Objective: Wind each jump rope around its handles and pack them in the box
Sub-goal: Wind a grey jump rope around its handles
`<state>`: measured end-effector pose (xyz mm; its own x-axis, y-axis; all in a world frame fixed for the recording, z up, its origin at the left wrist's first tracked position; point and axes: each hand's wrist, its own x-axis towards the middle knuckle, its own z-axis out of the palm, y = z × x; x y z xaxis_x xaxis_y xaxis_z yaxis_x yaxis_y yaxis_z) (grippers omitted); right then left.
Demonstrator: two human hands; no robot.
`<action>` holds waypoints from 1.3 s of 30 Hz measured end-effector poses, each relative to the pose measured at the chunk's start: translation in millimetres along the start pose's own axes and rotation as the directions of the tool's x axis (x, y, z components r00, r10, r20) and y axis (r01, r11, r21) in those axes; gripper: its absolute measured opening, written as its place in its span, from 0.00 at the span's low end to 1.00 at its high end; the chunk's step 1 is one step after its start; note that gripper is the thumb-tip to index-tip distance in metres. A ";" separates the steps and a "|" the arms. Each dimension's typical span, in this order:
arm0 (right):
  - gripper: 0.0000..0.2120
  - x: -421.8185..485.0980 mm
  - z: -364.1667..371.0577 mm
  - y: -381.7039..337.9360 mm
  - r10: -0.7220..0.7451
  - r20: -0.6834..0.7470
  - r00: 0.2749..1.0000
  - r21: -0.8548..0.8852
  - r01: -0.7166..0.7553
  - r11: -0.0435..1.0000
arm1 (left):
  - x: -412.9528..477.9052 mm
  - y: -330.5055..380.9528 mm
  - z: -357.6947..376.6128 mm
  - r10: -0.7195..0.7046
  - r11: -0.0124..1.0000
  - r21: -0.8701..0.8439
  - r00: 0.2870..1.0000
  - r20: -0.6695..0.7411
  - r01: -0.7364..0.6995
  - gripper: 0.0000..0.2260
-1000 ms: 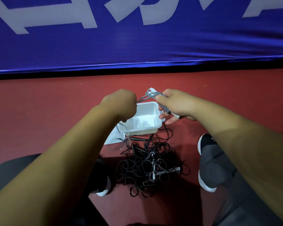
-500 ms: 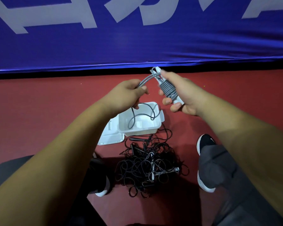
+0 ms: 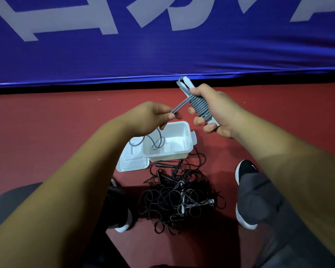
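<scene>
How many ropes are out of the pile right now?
1: the grey rope, coiled round its handles in the right hand, cord pinched by the left hand, slack trailing into the white box. The floor pile is too tangled to count.

A second ago both hands were low, right over the white plastic box (image 3: 190,138), and hid part of it. Now they are up above it. The right hand (image 3: 220,111) holds the two white stick handles (image 3: 188,83) higher, past the box's far side, and more turns of the thin grey jump rope (image 3: 200,108) show round them. The left hand (image 3: 149,118) pinches the rope and pulls it tight. The loose loop that hung in the middle of the box now hangs at its left edge, over the flat white lid (image 3: 132,165).
</scene>
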<state>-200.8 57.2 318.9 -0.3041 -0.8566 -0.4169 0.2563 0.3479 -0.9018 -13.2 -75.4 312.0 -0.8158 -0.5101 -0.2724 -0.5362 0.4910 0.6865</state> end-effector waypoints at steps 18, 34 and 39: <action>0.15 -12.2 4.0 3.3 0.041 0.306 0.951 -0.110 -0.008 0.994 | 3.2 -0.3 4.8 -0.058 0.998 -0.002 0.998 -0.001 0.058 0.09; 0.07 -10.9 -0.6 17.9 0.448 0.417 0.791 -0.479 -0.227 0.848 | -5.9 22.9 4.5 0.140 0.980 -0.130 0.987 -0.082 -0.149 0.08; 0.12 2.5 -7.4 23.0 0.349 0.262 0.900 -0.573 -0.146 0.806 | -7.3 23.5 4.3 0.277 0.948 0.195 0.954 -0.115 -0.251 0.11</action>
<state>-202.5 65.9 296.3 0.0566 -0.7489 -0.6603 -0.2751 0.6240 -0.7314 -20.7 -57.1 327.2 -0.9019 -0.4319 0.0075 -0.3454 0.7315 0.5879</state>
